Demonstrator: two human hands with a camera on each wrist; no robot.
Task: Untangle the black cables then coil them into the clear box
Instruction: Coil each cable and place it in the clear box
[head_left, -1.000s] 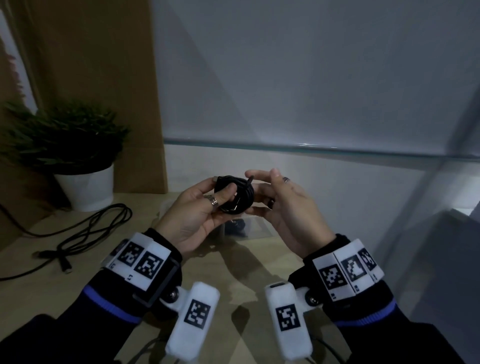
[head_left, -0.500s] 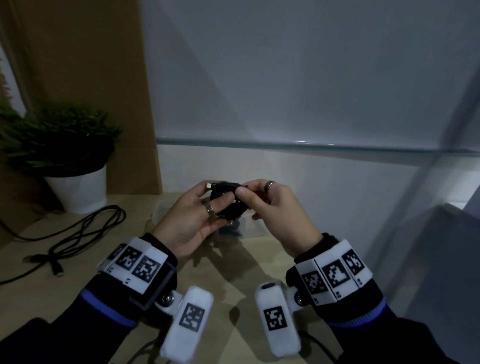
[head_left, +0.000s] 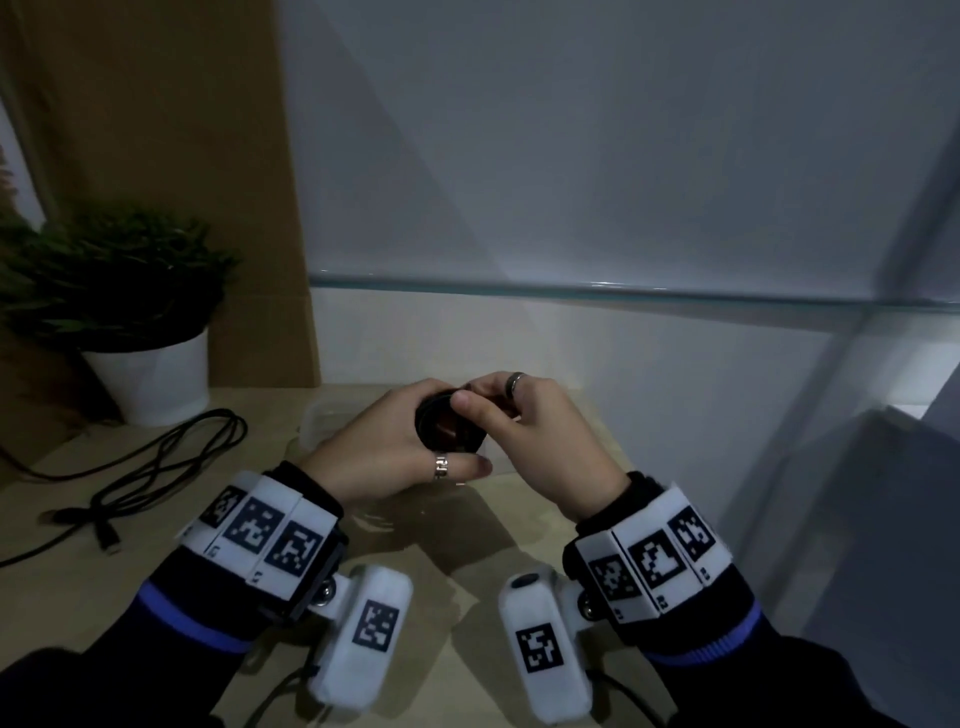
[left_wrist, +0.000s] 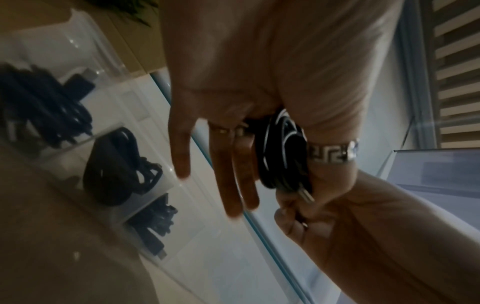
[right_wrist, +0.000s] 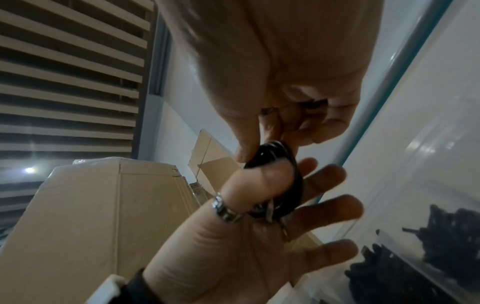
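Fingers (right_wrist: 241, 152) of the right hand (head_left: 540, 441) are pinching the top edge of the coiled black cable (head_left: 449, 428), thumb on one side and fingertips on the other. The left hand (head_left: 384, 457) is holding the same coil from below: its thumb, the one with a patterned ring, is pressing the coil against the palm, while the other fingers (left_wrist: 228, 181) are reaching out nearly straight. Both hands are holding the coil up in the air, just above the clear box (head_left: 322, 423) that is sitting on the tabletop (head_left: 249, 415).

In the wrist views, the box is already showing other black bundles inside its parts. A loose cable (head_left: 156, 467) is lying on the tabletop to the left, near the white plant pot (head_left: 150, 379), so I think more work is waiting.

What could go wrong? The coil is tight and springy, I think. If either hand is letting go too soon, the loops may be popping open and getting messy again. The metal plug end (left_wrist: 306, 196) is sticking out near the left thumb, and it could be slipping free and pulling the loops apart. The coil could also be landing on a bundle already in the box, if it is not going into a free part.

I cannot see any brand or words to read. The white wrist bands are showing only black and white square code marks, and the tiny marks on their edges are too small to read.
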